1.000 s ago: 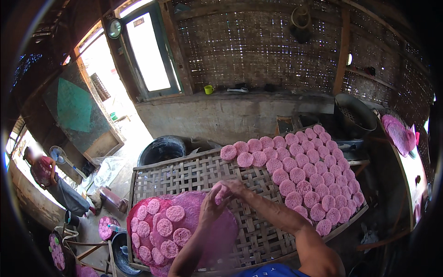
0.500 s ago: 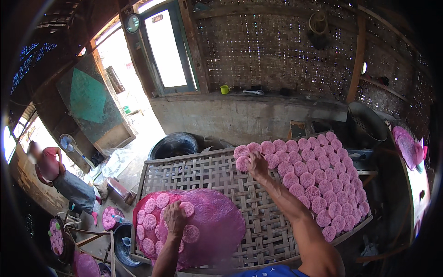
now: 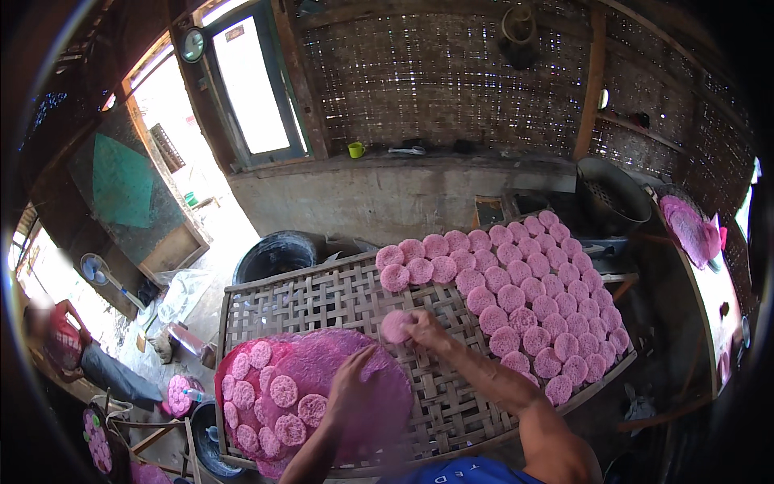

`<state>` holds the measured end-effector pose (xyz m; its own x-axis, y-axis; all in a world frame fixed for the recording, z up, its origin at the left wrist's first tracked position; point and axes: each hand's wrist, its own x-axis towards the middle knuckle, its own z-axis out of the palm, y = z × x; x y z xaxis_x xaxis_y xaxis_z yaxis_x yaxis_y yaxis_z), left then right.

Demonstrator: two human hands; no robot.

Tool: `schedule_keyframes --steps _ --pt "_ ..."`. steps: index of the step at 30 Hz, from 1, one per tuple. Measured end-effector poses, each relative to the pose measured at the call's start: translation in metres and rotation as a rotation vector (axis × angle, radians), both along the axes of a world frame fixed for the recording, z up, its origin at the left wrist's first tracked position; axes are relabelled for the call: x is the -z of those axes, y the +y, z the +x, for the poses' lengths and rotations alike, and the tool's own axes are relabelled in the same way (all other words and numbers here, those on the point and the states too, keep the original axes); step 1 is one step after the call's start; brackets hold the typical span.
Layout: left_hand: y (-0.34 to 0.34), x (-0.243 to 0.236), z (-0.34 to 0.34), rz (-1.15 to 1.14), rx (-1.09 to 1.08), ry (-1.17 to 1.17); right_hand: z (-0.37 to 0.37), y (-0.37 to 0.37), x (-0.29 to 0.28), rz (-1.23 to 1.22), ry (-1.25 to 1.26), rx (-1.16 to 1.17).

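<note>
My right hand [image 3: 421, 328] pinches a round pink cracker [image 3: 395, 327] by its edge, above the woven bamboo rack [image 3: 439, 387]. My left hand [image 3: 353, 377] reaches over the glossy pink sheet [image 3: 322, 347] with its fingers stretched out, and I see nothing held in it. Several loose pink crackers [image 3: 284, 391] lie scattered on the left part of that sheet, to the left of my left hand. Beyond my right arm, many more lacy pink discs [image 3: 516, 274] are laid edge to edge in rows over the rack's right side.
A dark round tub [image 3: 278, 258] stands behind the rack's far left corner. At the left a person [image 3: 64, 339] stands near a fan [image 3: 95, 270]. A large dark pot [image 3: 613, 194] sits at the back right. A yellow-green cup [image 3: 356, 150] rests on the wall ledge.
My right hand has drawn back from the far row, where more discs now lie, and holds a cracker. My left hand has moved right, away from the loose crackers. The view has shifted.
</note>
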<state>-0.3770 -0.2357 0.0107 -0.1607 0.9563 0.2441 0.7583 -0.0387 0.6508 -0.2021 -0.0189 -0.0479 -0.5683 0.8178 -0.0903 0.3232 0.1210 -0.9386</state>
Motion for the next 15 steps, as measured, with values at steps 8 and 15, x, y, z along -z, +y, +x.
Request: schedule_keyframes --steps 8,15 --pt "-0.122 0.003 -0.053 -0.235 -0.199 0.451 0.071 0.087 0.002 0.638 -0.377 0.315" --pt "-0.110 -0.020 -0.041 -0.187 -0.251 0.368 0.055 0.019 -0.018 0.875 -0.197 0.447"
